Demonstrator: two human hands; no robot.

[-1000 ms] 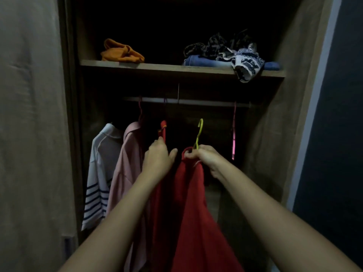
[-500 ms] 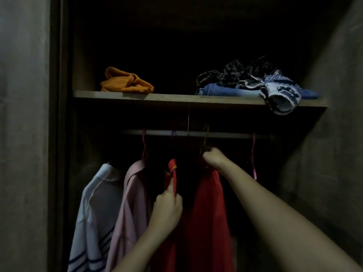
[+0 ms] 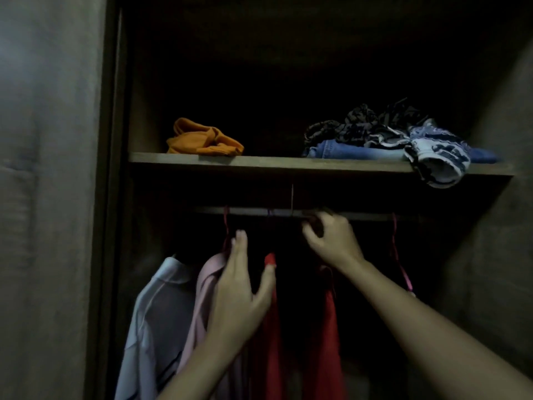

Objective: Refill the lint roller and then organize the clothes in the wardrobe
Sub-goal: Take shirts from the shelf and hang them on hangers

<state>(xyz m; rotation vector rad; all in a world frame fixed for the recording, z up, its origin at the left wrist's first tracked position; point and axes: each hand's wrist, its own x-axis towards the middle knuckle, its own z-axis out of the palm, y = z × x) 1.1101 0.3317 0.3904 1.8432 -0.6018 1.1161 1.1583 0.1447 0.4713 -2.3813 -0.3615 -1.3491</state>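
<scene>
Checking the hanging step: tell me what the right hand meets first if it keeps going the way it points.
Probably the hanging rail: the right hand reaches up and inward, fingertips already about level with it. Depth is unclear in the dark.

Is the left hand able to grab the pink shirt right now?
Probably yes. The left hand is open right beside the pink shirt, nothing lies between them, and it seems to brush the collar.

You see four garments on rail: one white shirt [image 3: 155, 321], one pink shirt [image 3: 199, 307], two red garments [image 3: 269, 327] [image 3: 327, 327]. One bare pink hanger [image 3: 399, 255]. Shelf: one orange garment [image 3: 203, 138], one folded jeans [image 3: 354, 151]. Two hands [image 3: 239, 301] [image 3: 331, 241].
</scene>
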